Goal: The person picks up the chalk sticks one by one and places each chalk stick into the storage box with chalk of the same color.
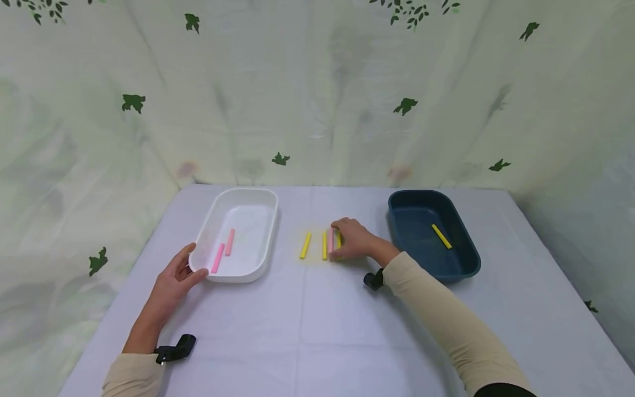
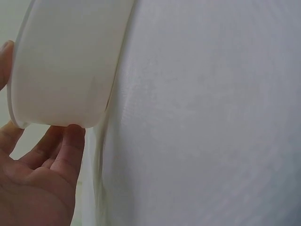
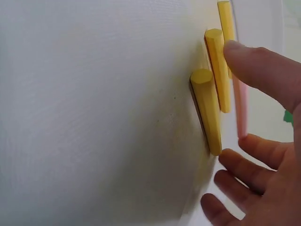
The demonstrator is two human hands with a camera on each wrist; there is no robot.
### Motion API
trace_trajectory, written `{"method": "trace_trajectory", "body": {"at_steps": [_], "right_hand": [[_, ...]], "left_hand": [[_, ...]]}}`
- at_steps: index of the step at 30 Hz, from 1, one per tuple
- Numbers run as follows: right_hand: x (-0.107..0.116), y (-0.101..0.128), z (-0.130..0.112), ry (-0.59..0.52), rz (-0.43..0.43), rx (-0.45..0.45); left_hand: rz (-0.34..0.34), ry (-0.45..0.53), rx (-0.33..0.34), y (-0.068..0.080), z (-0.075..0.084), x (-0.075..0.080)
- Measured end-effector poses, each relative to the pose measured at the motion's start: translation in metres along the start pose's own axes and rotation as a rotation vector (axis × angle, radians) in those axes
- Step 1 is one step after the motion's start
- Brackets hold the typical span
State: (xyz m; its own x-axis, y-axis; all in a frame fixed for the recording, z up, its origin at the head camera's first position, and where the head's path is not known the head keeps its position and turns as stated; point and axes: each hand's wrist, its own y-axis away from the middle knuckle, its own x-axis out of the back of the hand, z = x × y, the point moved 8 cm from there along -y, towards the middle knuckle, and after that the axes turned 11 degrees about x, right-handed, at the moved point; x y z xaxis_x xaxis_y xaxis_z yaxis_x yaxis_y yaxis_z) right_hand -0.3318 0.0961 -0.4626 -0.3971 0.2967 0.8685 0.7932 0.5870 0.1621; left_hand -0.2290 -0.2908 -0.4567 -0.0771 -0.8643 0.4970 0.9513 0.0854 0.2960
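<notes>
In the head view my right hand (image 1: pixel 353 240) pinches a pink chalk stick (image 1: pixel 331 241) lengthwise, thumb at the near end and a finger at the far end. Around it lie three yellow chalk sticks (image 1: pixel 305 245), one partly behind the hand. The right wrist view shows the held pink chalk (image 3: pixel 241 113) beyond the yellow ones (image 3: pixel 207 113). My left hand (image 1: pixel 173 278) holds the near left corner of a white tray (image 1: pixel 268 237), thumb and fingers spread around it. Inside that tray are two pink chalk sticks (image 1: pixel 218 258).
A dark blue tray (image 1: pixel 416 259) stands on the right with one yellow chalk stick (image 1: pixel 441 236) in it. My right forearm passes close by its near left side. White cloth (image 1: pixel 278 342) covers the table, and a leaf-patterned curtain (image 1: pixel 317 99) hangs behind.
</notes>
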Motion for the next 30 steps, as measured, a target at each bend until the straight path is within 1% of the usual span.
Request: {"method": "trace_trajectory", "body": {"at_steps": [6, 12, 19, 25, 30], "right_hand": [[0.008, -0.006, -0.006, -0.070, 0.083, 0.016], [0.020, -0.007, -0.016, -0.073, 0.140, 0.069], [0.029, -0.005, -0.024, -0.084, 0.151, 0.076], [0.036, -0.012, -0.035, -0.081, 0.157, 0.115], [0.041, -0.020, -0.047, -0.070, 0.142, 0.138]], "left_hand": [[-0.006, 0.002, -0.001, -0.001, -0.002, -0.001], [-0.013, 0.014, -0.014, 0.000, 0.000, -0.003], [-0.024, 0.015, 0.000, 0.000, 0.001, -0.005], [-0.013, 0.021, -0.005, 0.000, 0.000, -0.002], [-0.009, 0.020, -0.004, 0.002, 0.000, 0.001]]}}
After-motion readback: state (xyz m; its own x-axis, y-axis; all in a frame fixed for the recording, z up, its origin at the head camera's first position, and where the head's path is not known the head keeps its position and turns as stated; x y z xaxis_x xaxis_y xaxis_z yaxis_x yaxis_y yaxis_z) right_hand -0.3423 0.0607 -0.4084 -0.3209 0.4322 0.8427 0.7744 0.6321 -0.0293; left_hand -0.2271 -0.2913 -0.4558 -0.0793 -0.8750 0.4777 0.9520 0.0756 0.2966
